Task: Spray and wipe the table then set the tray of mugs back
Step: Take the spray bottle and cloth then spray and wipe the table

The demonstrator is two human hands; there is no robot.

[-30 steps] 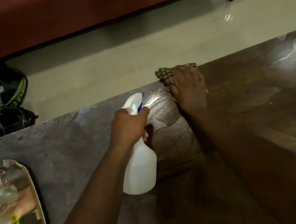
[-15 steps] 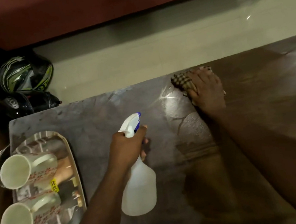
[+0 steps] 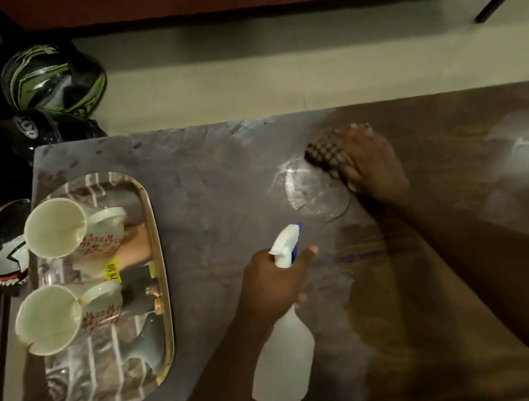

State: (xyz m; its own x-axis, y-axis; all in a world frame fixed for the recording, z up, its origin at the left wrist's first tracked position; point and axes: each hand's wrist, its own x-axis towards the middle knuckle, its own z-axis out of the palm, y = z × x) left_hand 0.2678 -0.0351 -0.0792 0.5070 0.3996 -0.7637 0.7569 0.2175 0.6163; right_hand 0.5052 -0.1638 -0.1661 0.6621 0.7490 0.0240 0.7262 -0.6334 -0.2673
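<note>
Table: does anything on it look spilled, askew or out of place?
A wet patch glistens on the table beside the checked cloth, likely fresh spray. The tray sits at the left end, its two mugs upright. Nothing else stands out.

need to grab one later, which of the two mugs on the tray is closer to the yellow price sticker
Judging by this view, the rear mug, farther from the person; the sticker sits just below its red-flowered side, while the front mug lies lower left.

2 mugs (image 3: 53, 230), 1 tray (image 3: 162, 286), 1 spray bottle (image 3: 287, 363), 1 cloth (image 3: 328, 153), 2 helmets (image 3: 53, 76), 1 table (image 3: 211, 181)
</note>
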